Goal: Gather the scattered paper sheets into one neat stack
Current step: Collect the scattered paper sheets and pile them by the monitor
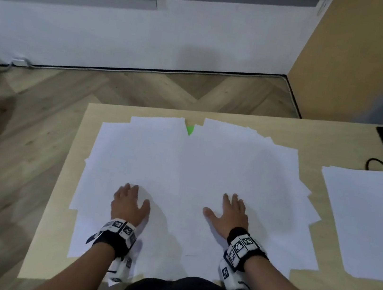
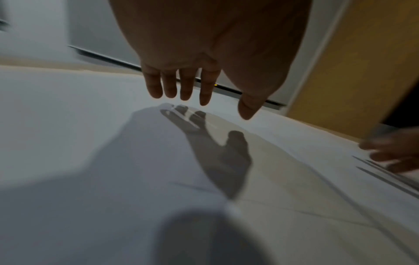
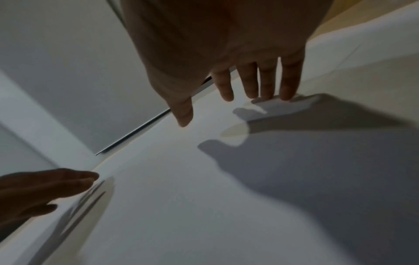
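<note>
Both forearms reach forward from the near edge of the tabletop [image 1: 70,176], palms down and well apart, over a broad spread of overlapping white sheets [image 1: 195,165] that covers most of its middle. The left hand [image 1: 130,204] hangs just above the paper: its fingers [image 2: 186,86] are straight, close together and released, thumb out to the side, their shadow lying apart from the tips in the left wrist view. The right hand [image 1: 227,216] is likewise flat and holds nothing, thumb splayed toward the left hand; in the right wrist view its outer fingers [image 3: 290,80] seem to touch the top sheet where they meet their shadow, while forefinger and thumb are clear of it. Each wrist wears a black band [image 1: 109,241] with square markers. A green corner [image 1: 189,129] peeps out between sheets at the far edge. A second paper pile [image 1: 358,219] lies apart on the tabletop's right side.
</note>
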Demonstrator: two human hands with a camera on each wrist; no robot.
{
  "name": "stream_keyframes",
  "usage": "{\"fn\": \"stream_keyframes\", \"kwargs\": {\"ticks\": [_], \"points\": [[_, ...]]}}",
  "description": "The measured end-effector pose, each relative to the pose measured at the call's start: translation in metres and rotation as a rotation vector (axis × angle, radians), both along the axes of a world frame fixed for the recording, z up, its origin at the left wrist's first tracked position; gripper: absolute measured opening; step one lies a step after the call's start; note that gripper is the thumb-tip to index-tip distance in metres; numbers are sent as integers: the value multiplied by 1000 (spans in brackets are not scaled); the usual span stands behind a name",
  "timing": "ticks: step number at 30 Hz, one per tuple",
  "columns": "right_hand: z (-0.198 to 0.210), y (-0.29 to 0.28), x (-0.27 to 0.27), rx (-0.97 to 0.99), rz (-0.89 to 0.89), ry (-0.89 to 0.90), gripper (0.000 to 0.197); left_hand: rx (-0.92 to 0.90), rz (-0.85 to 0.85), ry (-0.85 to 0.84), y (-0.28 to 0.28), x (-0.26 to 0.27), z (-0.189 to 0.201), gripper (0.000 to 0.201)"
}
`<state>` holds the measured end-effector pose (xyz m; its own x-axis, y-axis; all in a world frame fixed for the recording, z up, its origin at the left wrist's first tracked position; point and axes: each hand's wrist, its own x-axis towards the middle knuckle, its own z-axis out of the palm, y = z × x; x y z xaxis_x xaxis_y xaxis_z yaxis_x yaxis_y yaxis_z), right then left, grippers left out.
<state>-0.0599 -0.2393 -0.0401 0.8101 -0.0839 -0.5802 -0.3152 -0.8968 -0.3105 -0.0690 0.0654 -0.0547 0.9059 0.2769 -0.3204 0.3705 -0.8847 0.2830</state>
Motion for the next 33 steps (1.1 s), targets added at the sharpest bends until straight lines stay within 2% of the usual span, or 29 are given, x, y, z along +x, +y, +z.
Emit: {"fn": "stream_keyframes", "kwargs": {"ticks": [2,4,6,8,10,12,15,18,23,27,29,31,33], "points": [[4,-17,4,36,-98,-103,87,5,-111,-41,-28,5,6,74],[6,-45,7,-28,-213,-201,78,-24,-156,-30,-57,9,9,89],[7,-81,11,-95,-333,-189,82,-30,-175,29,-85,13,10,104],[5,-113,13,-90,-415,-92,92,-11,-175,69,-109,15,11,107],[3,-131,14,-84,-386,-22,95,-36,-131,75,-131,15,12,100],[2,-131,12,-96,-307,-12,92,-135,-33,69,-152,15,15,91],[5,-115,10,-117,-234,-55,86,-278,125,50,-173,18,21,93],[7,-98,10,-53,-211,-71,79,-338,179,38,-183,18,18,89],[5,-98,20,156,-366,-46,86,-565,257,-5,-189,15,14,69],[4,-110,25,405,-523,27,85,-603,176,-5,-201,4,11,59],[2,-114,25,476,-513,53,70,-573,86,20,-210,-1,11,50],[-2,-120,26,480,-432,52,44,-554,49,-18,-214,-2,12,40],[-7,-128,27,454,-440,23,39,-455,88,-119,-212,1,11,34]]}}
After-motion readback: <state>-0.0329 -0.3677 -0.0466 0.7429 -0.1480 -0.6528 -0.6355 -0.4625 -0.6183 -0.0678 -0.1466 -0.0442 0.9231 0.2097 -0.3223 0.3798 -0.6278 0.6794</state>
